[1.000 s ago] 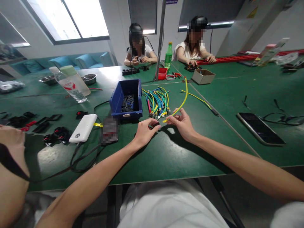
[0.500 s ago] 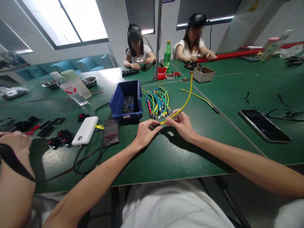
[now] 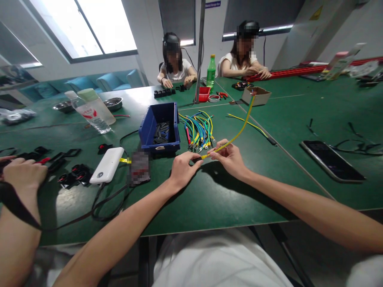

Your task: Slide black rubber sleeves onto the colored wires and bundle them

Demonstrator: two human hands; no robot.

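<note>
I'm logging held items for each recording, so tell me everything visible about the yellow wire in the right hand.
The yellow wire looks smooth and plastic-coated. The right hand pinches it near its lower end, which meets the thumb side of the left hand; whether that hand grips it is hidden. It curves up off the green table, away and to the right, ending in a reddish, copper-looking tip that shows against the cardboard box.

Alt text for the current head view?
A person's right hand holds a yellow wire, its near end at the left hand, above a green table. Beyond lie coloured wires and a blue bin of black pieces.
</note>
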